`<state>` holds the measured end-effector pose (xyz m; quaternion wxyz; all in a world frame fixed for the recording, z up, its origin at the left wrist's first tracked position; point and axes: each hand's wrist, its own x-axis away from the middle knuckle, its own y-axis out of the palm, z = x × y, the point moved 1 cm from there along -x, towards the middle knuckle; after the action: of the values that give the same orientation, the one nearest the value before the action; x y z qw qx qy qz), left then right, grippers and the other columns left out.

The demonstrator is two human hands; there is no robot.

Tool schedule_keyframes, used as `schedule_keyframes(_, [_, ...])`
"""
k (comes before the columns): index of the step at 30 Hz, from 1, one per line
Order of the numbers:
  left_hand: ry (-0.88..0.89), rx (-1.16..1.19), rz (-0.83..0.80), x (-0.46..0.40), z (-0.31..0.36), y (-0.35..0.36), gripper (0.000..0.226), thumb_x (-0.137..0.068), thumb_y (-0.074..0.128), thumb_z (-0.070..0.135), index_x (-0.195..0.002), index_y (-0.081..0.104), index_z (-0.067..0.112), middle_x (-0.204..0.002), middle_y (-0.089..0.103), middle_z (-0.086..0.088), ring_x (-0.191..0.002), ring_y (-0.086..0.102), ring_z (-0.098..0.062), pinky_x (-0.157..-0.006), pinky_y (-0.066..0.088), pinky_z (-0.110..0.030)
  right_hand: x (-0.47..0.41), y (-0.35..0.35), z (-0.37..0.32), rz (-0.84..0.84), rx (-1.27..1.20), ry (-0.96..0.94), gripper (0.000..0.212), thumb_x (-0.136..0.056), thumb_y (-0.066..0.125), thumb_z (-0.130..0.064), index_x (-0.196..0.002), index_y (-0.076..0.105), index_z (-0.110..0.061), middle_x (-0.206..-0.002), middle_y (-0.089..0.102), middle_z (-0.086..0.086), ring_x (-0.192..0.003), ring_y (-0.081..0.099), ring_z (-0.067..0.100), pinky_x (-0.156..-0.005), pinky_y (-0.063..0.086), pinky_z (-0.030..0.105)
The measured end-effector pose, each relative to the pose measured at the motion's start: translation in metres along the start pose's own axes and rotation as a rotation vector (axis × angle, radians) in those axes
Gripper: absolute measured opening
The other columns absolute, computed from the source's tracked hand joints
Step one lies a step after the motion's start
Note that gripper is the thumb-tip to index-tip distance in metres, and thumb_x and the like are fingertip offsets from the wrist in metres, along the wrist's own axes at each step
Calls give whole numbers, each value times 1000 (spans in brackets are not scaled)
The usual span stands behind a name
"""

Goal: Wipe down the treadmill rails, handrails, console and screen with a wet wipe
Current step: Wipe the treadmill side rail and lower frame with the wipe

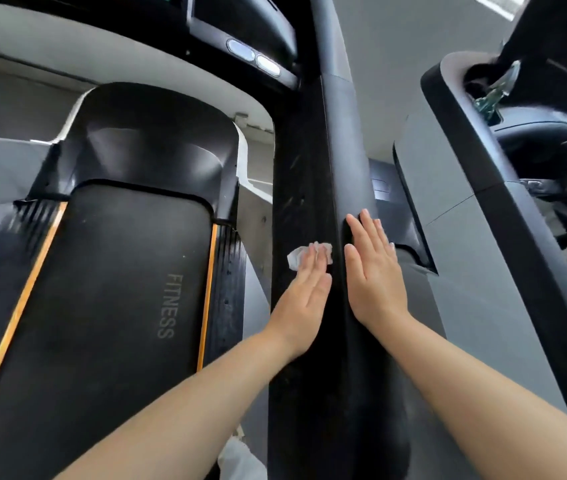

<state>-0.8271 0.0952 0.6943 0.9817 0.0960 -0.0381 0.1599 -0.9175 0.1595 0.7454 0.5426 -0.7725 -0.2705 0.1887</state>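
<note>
Bare skin pressed the black rail (313, 202): your left hand (304, 296) lay flat, fingers straight, pinning the wipe (297, 255) against the rail's left face. At three o'clock of it, your right hand (374, 271) rested open on the rail's other face, holding nothing. The wipe looked thin, limp and damp, likely to bunch; flat fingers over its middle suited it. Farther, at eleven o'clock, sat the belt (129, 271) and console (240, 26).
</note>
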Motion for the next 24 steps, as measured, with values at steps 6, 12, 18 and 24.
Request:
schedule_keyframes(6, [40,-291,-124,85,-37,26,54,-95,15,47,-130,-23,31,-147,-27,19,-133,-26,11,-108,-14,-9,0,2,-5,21,51,-8,62,-89,18,-38,-149,24,-23,-158,12,-6,-146,1,10,-117,-2,28])
schedule_keyframes(12, [-22,-162,-55,11,-13,2,51,-104,22,25,-148,-2,17,-150,-16,17,-135,-22,5,-109,-12,-13,-1,2,-4,40,24,-3,47,-102,31,-23,-148,26,-24,-158,13,-6,-146,2,9,-118,1,27])
schedule_keyframes(18, [1,-148,-49,0,-23,-10,54,-103,25,27,-146,-8,19,-150,-20,15,-140,-17,0,-115,-8,-21,0,2,-4,32,13,-3,55,-94,24,-35,-148,26,-25,-157,13,-9,-145,2,7,-116,0,22])
schedule_keyframes(24, [27,-315,-132,68,-38,16,61,-96,13,54,-133,-28,26,-139,-39,17,-131,-34,7,-103,-18,-6,-1,-2,-8,2,99,-31,63,-90,26,-40,-148,25,-18,-158,13,-3,-146,2,12,-114,-2,20])
